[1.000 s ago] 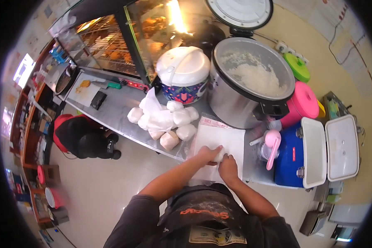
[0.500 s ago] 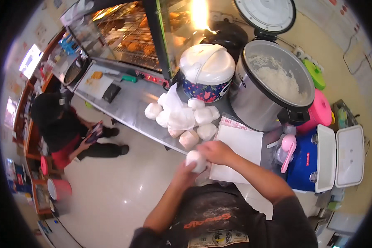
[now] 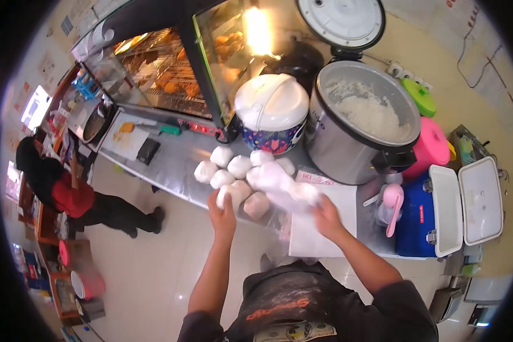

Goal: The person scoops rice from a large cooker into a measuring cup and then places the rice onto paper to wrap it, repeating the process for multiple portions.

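Head view: rice cooker [image 3: 368,122] behind wrapped bundles [image 3: 237,168].

both bare forearms are reaching up from the near edge. the left hand [image 3: 223,212] is lifting with its fingers curled closed, while the right hand [image 3: 327,215] is stretching farther right, its fingers blurred.

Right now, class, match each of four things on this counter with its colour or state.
1 big rice cooker
2 cooler box
3 small lidded pot
4 left hand

a blue body, white lid swung open
b lid shut, white
c holds a white wrapped packet
d lid up, white rice inside

Pairs: 1-d, 2-a, 3-b, 4-c
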`<move>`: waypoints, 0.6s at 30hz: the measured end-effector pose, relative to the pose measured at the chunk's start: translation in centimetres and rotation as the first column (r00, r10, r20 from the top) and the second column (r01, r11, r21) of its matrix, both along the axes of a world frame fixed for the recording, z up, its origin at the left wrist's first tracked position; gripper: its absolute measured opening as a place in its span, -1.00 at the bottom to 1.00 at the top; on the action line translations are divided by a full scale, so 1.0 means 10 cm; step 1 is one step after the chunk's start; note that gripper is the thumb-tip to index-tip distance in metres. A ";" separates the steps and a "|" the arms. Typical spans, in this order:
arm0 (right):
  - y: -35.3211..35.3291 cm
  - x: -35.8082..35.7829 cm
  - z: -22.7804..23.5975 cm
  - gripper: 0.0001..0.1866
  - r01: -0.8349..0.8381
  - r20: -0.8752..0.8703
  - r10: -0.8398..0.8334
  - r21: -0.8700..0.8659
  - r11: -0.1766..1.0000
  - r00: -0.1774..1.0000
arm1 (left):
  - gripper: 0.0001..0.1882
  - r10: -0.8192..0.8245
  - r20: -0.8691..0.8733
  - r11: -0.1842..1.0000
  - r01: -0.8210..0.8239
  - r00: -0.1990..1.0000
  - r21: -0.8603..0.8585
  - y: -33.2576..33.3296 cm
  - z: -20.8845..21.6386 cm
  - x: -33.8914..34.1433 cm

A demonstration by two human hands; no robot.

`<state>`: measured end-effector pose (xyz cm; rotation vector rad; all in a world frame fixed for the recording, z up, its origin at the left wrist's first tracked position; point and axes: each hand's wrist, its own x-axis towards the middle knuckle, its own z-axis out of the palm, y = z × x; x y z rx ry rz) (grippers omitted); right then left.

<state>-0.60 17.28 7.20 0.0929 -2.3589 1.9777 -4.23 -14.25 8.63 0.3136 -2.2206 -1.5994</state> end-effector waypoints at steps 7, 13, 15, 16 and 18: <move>1.96 1.52 0.12 -0.68 0.753 0.199 -0.735 -0.030 0.657 0.649 | -0.29 0.033 0.349 0.901 0.123 0.937 -0.415 0.35 -0.42 -1.18; 1.91 1.12 -0.17 -0.70 0.498 -0.114 -0.704 0.785 0.368 0.701 | -0.37 0.255 0.309 0.678 0.058 0.916 -0.733 0.42 -0.35 -1.18; 1.77 1.13 -0.09 -0.71 0.606 -0.205 -0.743 0.729 0.320 0.638 | -0.38 0.099 -0.029 0.643 -0.086 0.995 -0.761 0.62 -0.14 -0.86; 1.61 1.15 0.00 -0.71 0.677 -0.279 -0.741 0.670 0.306 0.611 | -0.39 -0.019 -0.047 0.680 -0.022 0.999 -0.733 0.60 -0.17 -0.68; 1.41 1.22 0.22 -0.71 0.789 -0.331 -0.748 0.465 0.401 0.575 | -0.40 -0.349 -0.129 0.817 0.234 0.928 -0.527 0.72 -0.29 -0.25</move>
